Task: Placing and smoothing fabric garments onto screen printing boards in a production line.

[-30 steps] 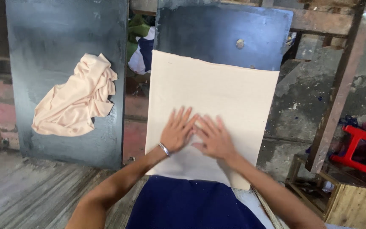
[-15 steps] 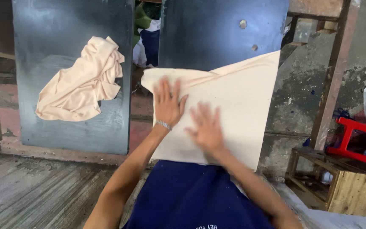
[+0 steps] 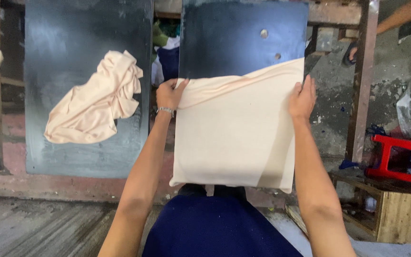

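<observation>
A second ago both palms lay flat on the cloth (image 3: 236,135); now the left hand (image 3: 169,94) and right hand (image 3: 302,99) each close a grip on its upper corners, lifting the top edge off the dark board (image 3: 243,35). Smoothing looks finished.

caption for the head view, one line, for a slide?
Left hand and right hand grip the top corners of a cream cloth over a dark board.
</observation>
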